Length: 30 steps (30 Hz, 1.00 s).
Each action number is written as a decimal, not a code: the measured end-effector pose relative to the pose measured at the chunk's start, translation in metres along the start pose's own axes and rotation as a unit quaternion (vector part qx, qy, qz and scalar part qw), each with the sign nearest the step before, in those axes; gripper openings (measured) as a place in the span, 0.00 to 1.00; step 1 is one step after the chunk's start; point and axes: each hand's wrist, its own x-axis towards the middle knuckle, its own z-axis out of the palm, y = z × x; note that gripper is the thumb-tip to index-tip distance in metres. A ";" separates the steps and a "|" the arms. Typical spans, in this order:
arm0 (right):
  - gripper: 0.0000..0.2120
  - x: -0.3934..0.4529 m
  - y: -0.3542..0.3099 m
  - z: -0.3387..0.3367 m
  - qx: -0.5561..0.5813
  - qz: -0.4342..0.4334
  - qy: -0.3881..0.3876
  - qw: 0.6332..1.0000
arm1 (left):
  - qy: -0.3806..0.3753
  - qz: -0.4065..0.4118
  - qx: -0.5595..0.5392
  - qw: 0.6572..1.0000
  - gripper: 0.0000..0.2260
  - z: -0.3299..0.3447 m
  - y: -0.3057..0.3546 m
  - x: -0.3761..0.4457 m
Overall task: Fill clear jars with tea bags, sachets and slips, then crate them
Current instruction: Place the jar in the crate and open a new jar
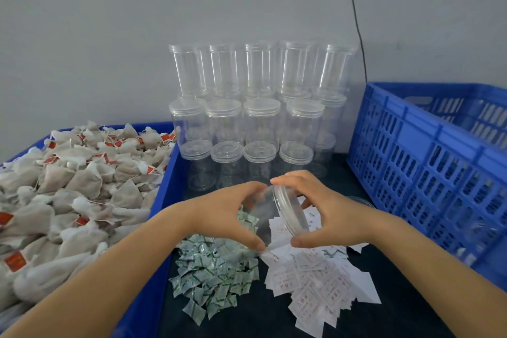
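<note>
A clear jar [262, 217] lies tilted on its side above the table, and my left hand [233, 214] grips its body. My right hand [326, 214] grips the jar's clear lid [290, 211] at the mouth. Under the hands lie a heap of small green-and-white sachets [214, 274] and a spread of white printed slips [315, 280]. Tea bags [68, 189] with red tags fill the blue bin [164, 181] on the left. A blue slatted crate [428, 173] stands at the right.
Several lidded empty clear jars [260, 115] are stacked in tiers against the grey wall behind the hands. A black cable [356, 22] runs down the wall. The table has a dark cover [247, 318].
</note>
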 end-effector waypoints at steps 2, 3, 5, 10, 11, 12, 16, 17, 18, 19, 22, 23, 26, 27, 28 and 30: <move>0.48 0.003 0.002 0.003 0.003 -0.003 -0.011 1.000 | 0.023 0.006 0.011 1.000 0.42 0.004 -0.005 -0.002; 0.51 0.005 0.003 0.004 0.022 0.010 -0.011 1.000 | 0.051 0.009 0.028 0.998 0.44 0.008 -0.008 -0.002; 0.53 0.010 -0.001 0.007 0.117 0.066 0.020 0.991 | 0.138 0.021 0.140 0.980 0.46 0.015 -0.012 -0.005; 0.57 0.019 0.000 0.019 0.536 0.296 0.043 0.790 | 0.309 0.135 0.494 0.801 0.37 0.017 -0.019 -0.005; 0.56 0.019 0.001 0.022 0.595 0.313 0.003 0.740 | 0.326 0.164 0.520 0.772 0.32 0.019 -0.020 -0.004; 0.56 0.018 0.002 0.025 0.638 0.321 -0.034 0.699 | 0.343 0.195 0.542 0.742 0.26 0.022 -0.020 -0.002; 0.50 0.018 0.004 0.037 0.706 0.309 -0.049 0.636 | 0.364 0.251 0.583 0.681 0.16 0.033 -0.017 0.001; 0.48 0.017 0.004 0.039 0.709 0.303 -0.039 0.636 | 0.369 0.250 0.590 0.673 0.16 0.035 -0.017 0.001; 0.47 0.017 0.005 0.039 0.705 0.298 -0.029 0.643 | 0.374 0.247 0.591 0.670 0.16 0.036 -0.017 0.001; 0.45 0.016 0.006 0.039 0.695 0.293 -0.020 0.656 | 0.379 0.242 0.587 0.673 0.17 0.037 -0.017 0.001; 0.41 0.014 0.004 0.036 0.632 0.272 0.016 0.725 | 0.384 0.227 0.560 0.698 0.21 0.040 -0.018 0.003; 0.41 0.014 0.003 0.036 0.597 0.264 0.037 0.757 | 0.386 0.215 0.546 0.712 0.25 0.041 -0.017 0.003; 0.38 0.014 0.000 0.037 0.440 0.226 0.112 0.862 | 0.380 0.183 0.489 0.763 0.33 0.043 -0.013 0.003; 0.35 0.014 0.000 0.038 0.385 0.206 0.124 0.891 | 0.376 0.179 0.471 0.778 0.33 0.043 -0.012 0.003; 0.32 0.013 0.000 0.038 0.341 0.187 0.133 0.911 | 0.373 0.176 0.455 0.790 0.33 0.043 -0.011 0.002; 0.29 0.010 0.002 0.038 0.280 0.151 0.146 0.937 | 0.354 0.155 0.431 0.816 0.35 0.043 -0.009 0.000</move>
